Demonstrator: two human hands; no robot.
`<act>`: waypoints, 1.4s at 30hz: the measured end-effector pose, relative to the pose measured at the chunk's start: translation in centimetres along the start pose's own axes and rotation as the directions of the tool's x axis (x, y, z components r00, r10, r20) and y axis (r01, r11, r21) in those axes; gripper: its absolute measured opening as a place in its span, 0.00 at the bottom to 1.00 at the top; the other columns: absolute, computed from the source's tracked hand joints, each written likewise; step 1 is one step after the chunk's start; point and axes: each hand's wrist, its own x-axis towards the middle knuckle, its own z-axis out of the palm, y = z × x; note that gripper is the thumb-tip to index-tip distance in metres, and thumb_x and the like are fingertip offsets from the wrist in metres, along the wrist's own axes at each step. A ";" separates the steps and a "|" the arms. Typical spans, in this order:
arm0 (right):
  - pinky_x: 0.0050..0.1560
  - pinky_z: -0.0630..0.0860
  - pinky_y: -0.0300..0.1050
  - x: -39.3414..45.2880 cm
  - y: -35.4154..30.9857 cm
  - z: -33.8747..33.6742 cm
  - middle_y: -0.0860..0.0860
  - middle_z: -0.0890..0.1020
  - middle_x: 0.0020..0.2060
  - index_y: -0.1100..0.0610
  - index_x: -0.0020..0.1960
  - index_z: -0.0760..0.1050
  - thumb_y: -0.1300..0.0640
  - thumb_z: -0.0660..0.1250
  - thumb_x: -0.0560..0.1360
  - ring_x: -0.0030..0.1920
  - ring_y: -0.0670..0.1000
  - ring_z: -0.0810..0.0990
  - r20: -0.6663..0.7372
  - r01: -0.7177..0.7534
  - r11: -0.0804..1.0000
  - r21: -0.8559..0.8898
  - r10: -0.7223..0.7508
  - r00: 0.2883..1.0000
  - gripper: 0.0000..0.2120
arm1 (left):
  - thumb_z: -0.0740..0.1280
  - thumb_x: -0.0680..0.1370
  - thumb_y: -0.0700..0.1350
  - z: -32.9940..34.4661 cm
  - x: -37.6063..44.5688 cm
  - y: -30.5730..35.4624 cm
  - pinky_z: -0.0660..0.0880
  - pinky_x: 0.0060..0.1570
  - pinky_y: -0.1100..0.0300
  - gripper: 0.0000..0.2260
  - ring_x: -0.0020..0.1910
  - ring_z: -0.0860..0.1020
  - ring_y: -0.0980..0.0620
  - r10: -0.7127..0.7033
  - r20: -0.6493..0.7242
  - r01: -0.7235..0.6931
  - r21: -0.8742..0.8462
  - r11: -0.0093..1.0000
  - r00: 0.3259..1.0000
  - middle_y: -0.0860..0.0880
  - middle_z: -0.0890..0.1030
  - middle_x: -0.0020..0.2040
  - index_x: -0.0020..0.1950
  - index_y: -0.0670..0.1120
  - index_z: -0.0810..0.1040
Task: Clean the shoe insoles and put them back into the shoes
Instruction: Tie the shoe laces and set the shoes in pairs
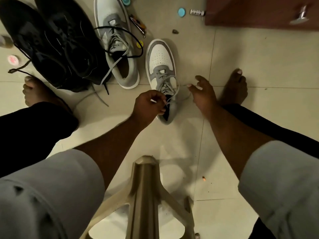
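A grey and white sneaker [161, 61] stands on the tiled floor in the middle, toe pointing away from me. My left hand [148, 106] pinches one end of its grey lace [170, 99] over the shoe's opening. My right hand [202, 92] is just right of the shoe and pinches the other lace end between thumb and fingertip. The matching sneaker [114, 40] lies further back to the left with its laces loose. No insole is visible.
Two black shoes [51, 40] lie at the back left. Small items are scattered on the floor: a blue cap [181, 12], a small tube [196, 12], a tool [138, 25]. A wooden cabinet [259, 12] stands back right. My bare feet flank the shoes; a plastic stool [145, 195] is under me.
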 end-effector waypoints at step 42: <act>0.50 0.81 0.57 -5.0 3.4 4.4 0.54 0.83 0.39 0.58 0.43 0.80 0.68 0.72 0.70 0.44 0.57 0.83 0.025 0.069 0.993 0.093 -0.071 0.997 0.06 | 0.57 0.79 0.29 1.6 -3.3 -4.4 0.68 0.58 0.69 0.23 0.61 0.78 0.45 0.270 0.139 -0.303 0.452 0.839 0.953 0.42 0.78 0.65 0.72 0.44 0.70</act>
